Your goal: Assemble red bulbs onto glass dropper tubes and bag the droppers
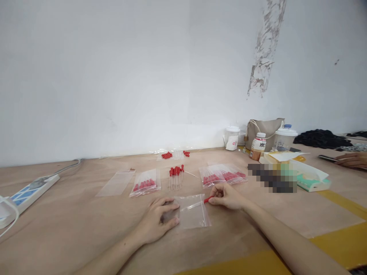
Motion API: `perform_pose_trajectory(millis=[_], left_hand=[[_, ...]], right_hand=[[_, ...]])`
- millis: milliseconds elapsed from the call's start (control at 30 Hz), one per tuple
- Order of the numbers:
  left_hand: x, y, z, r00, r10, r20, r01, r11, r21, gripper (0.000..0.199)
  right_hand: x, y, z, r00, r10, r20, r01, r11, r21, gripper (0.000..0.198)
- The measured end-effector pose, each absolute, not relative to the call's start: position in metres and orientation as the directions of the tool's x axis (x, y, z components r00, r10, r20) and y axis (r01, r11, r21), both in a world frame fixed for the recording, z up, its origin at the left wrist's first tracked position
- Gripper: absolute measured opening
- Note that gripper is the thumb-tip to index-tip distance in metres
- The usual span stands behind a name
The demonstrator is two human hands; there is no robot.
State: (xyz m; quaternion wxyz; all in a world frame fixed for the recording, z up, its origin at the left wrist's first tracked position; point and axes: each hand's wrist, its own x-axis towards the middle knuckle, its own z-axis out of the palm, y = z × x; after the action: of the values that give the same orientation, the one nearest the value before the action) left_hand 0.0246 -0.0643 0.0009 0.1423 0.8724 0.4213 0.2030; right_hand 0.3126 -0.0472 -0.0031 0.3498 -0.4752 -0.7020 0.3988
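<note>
A clear zip bag (192, 215) lies flat on the brown-covered table in front of me. My right hand (225, 196) pinches the red rubber bulb of a glass dropper (208, 199) at the bag's right-hand mouth, and the clear glass stem reaches into the bag. Thumb and fingers apart, my left hand (160, 217) rests against the bag's left end. Just beyond stands a cluster of red-bulbed droppers (176, 175) side by side on the table. Filled bags of droppers lie to the left (145, 183) and right (222, 175) of that cluster.
An unfilled clear bag (117, 182) and a power strip (28, 196) are at left. Loose red bulbs (166, 155) lie near the wall. Cups, a bottle (257, 146), a bag (266, 128) and a tissue pack (312, 181) stand right. Another person's hand (352, 159) is far right.
</note>
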Motion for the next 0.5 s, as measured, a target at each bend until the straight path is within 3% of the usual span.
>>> perform_pose_trajectory(millis=[200, 367, 500], left_hand=[[0.026, -0.065, 0.0, 0.542, 0.795, 0.272, 0.686, -0.606, 0.403, 0.04], [0.028, -0.066, 0.0, 0.533, 0.799, 0.276, 0.704, -0.601, 0.379, 0.039], [0.03, -0.067, 0.0, 0.529, 0.798, 0.288, 0.705, -0.602, 0.374, 0.038]], right_hand=[[0.304, -0.052, -0.002, -0.388, 0.91, 0.145, 0.365, 0.297, -0.883, 0.023], [0.284, -0.058, -0.01, -0.304, 0.901, 0.311, 0.436, 0.422, -0.795, 0.021], [0.274, -0.058, -0.018, -0.272, 0.895, 0.354, 0.465, 0.444, -0.766, 0.02]])
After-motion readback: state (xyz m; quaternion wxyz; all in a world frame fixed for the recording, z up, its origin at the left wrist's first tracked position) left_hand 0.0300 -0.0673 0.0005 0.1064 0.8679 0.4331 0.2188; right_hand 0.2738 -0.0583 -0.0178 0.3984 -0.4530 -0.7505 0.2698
